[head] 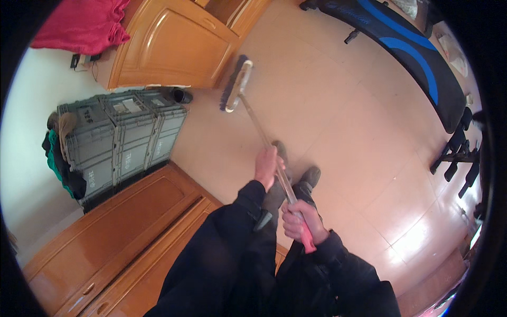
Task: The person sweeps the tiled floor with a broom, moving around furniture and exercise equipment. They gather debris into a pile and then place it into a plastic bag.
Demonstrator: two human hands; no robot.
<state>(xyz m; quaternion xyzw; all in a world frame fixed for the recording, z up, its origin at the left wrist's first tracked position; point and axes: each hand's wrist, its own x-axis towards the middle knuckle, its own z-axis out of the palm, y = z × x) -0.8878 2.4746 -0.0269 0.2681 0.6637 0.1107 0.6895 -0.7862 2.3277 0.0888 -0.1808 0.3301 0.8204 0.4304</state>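
A long-handled push broom (259,123) runs from the picture's middle up to the left. Its wide head (239,84), with dark blue bristles along the left side, is on the tiled floor (317,103) beside the corner of a wooden cabinet. Partway down the pole, my left hand (268,166) grips it. My right hand (303,222) is closed around the pole's upper end, just by the pink-red grip (307,239). Both of my shoes show under the pole.
Grey plastic crates (132,138) stand at the left, with clothing (59,162) on them. Wooden cabinets (178,43) stand at the top left, and more wooden furniture (130,218) at the lower left. A black and blue padded bench (396,51) and black equipment (459,154) are at the right.
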